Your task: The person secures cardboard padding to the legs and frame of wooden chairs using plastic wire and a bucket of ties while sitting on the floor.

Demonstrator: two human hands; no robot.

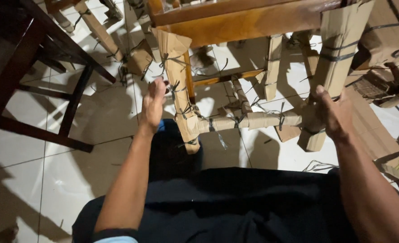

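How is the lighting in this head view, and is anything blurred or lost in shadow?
Head view: hard light from above, bright glare on the white tiled floor with sharp dark shadows; the dark wooden chair frame sinks into near black at upper left; the left hand at the cardboard-wrapped wooden chair leg is slightly motion-blurred; the right hand is sharper.

Your left arm reaches forward, bare from the elbow, forearm nearly straight and climbing toward the upper middle of the view. Your left hand (154, 104) is raised with its back toward you, fingers curled in a loose pinch at the tips. Your right arm comes in from the lower right edge. Your right hand (332, 113) is clenched, thumb up, wrist slightly bent inward.
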